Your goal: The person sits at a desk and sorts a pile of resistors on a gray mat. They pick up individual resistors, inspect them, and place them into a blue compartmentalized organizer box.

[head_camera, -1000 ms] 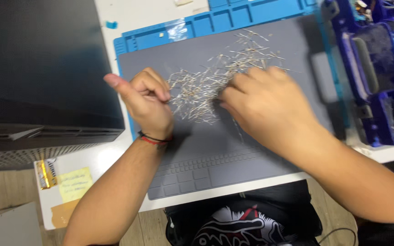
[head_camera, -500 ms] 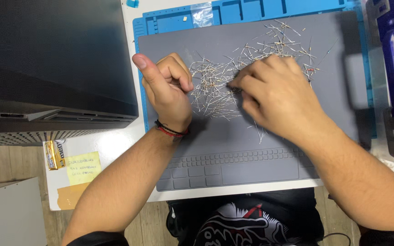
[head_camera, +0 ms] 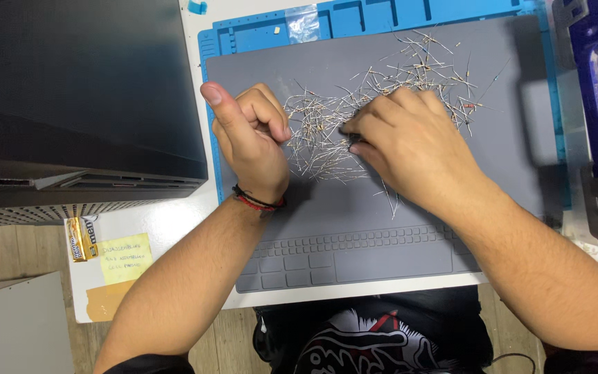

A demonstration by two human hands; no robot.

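**Two hands in a heap of thin wire parts on a grey mat**

A grey work mat (head_camera: 382, 215) with a blue rim covers the table. A loose heap of thin wire-legged parts (head_camera: 375, 104) lies across the mat's upper middle. The left hand (head_camera: 250, 142) rests on the mat at the heap's left edge, fingers curled in, thumb raised; whether it grips anything cannot be told. The right hand (head_camera: 410, 149) lies palm down over the heap's middle, fingertips drawn together on a few parts. A black case (head_camera: 70, 97) stands left of the mat, a yellow note (head_camera: 124, 257) below it.
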